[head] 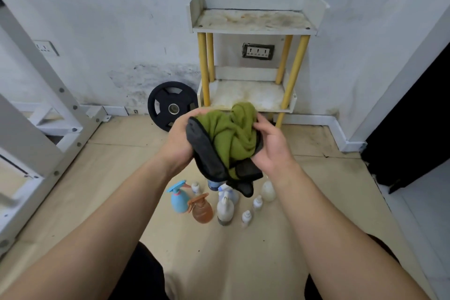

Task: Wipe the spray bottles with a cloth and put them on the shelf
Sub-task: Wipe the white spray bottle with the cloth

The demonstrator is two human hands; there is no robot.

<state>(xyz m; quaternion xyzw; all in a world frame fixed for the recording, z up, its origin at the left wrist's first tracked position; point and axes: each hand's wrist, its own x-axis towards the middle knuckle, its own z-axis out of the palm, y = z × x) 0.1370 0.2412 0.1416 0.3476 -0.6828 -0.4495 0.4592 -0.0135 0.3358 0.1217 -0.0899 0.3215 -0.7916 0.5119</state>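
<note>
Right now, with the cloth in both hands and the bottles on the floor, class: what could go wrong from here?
1. The bottles stand crowded on the floor; lifting the blue spray bottle could tip the amber spray bottle beside it.
2. The shelf looks stained on both tiers, so wiped bottles may pick up dirt again.
3. The bunched cloth has a loose corner that dangles and might catch a nozzle.

Cloth (pixel 231 139): green with a black edge, bunched, held between left hand (pixel 181 139) and right hand (pixel 272 146) above the bottles.
Spray bottles: upright, clustered on the floor. They include a blue bottle (pixel 179 198), amber bottle (pixel 202 209), white trigger bottle (pixel 225 209), clear bottle (pixel 267 191) and small white bottles (pixel 246 217).
Shelf (pixel 253 29): two stained white tiers on yellow posts, against the wall beyond the bottles.
</note>
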